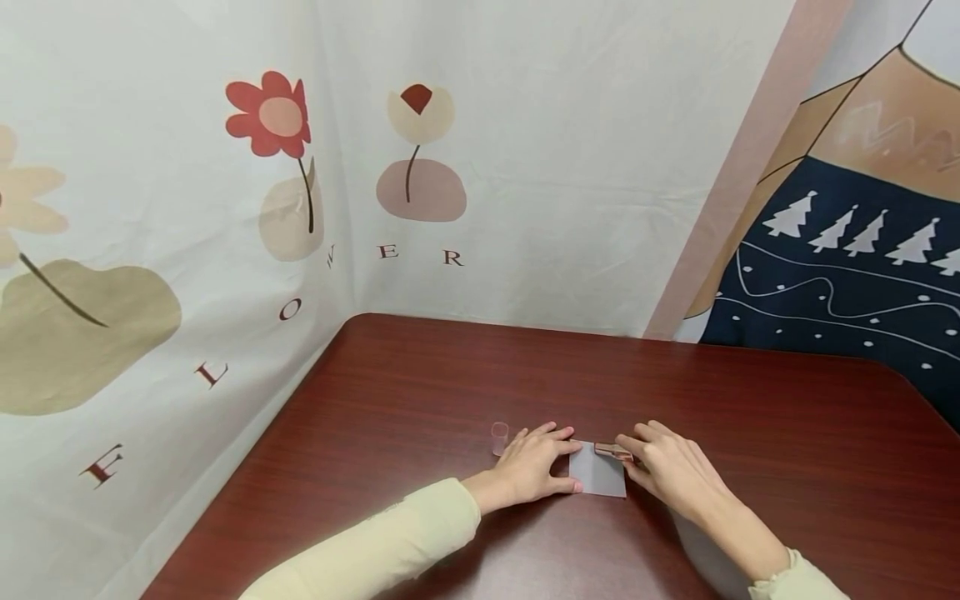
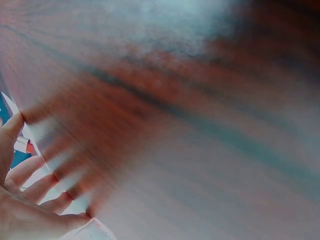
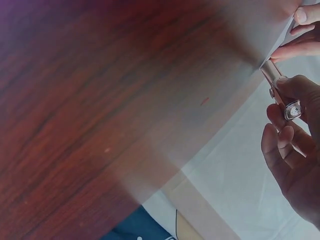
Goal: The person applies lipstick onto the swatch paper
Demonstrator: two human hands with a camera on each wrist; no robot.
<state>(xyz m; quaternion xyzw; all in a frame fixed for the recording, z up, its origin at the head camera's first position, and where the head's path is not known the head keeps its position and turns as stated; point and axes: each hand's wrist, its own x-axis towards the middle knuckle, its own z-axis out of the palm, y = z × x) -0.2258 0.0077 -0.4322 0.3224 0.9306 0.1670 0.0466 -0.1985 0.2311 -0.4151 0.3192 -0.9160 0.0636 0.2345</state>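
Observation:
A small grey square of paper (image 1: 597,479) lies on the table in the head view. On its left edge rests my left hand (image 1: 534,464), fingers spread, thumb and a fingertip touching it. My right hand (image 1: 667,467) pinches a slim, shiny rose-gold tool (image 1: 613,451) over the paper's upper right part. In the right wrist view this tool (image 3: 278,90) has a silvery rounded end by the fingers, while its far end meets the sheet; its exact kind is unclear. A clear, pink-edged small case or cap (image 1: 500,438) is just left of my left hand.
The dark red-brown wooden table (image 1: 420,375) has a glossy top. White cloth with printed flowers and letters (image 1: 555,167) hangs behind and to the left. A navy panel with white trees (image 1: 847,275) hangs at the right.

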